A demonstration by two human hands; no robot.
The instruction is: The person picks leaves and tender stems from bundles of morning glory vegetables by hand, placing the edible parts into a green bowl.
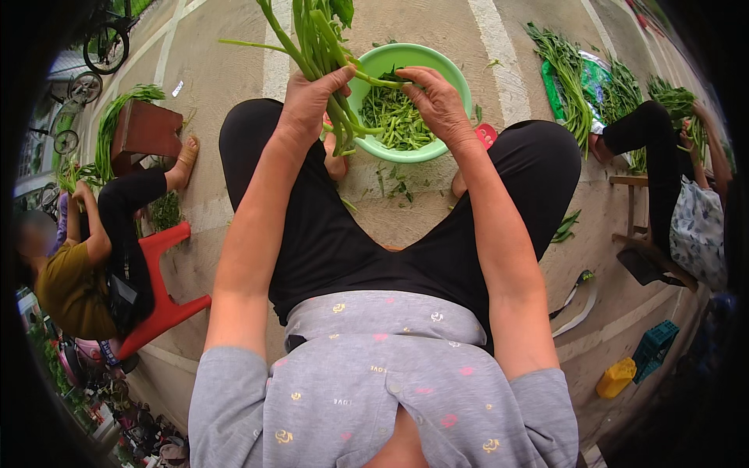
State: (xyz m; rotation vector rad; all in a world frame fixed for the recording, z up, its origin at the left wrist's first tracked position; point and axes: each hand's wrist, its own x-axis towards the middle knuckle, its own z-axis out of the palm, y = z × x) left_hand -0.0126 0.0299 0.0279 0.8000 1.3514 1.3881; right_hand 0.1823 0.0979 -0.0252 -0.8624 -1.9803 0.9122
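Observation:
My left hand (307, 105) is closed around a bunch of long-stemmed leafy greens (314, 43), its stalks reaching up past the top of the view and some hanging below my fist. One stalk runs across toward my right hand (441, 103), whose thumb and fingers pinch at its leafy end. Both hands are above the near part of a light green basin (456, 70). Inside the basin lie many short pieces of green stem and leaf (402, 129).
Scraps of leaf (399, 187) lie on the paved ground before my feet. At left, a person sits by a red plastic stool (160, 288) and a brown box (144, 131) draped with greens. Another person at right handles greens beside piled stalks (566, 86). A yellow container (616, 377) stands lower right.

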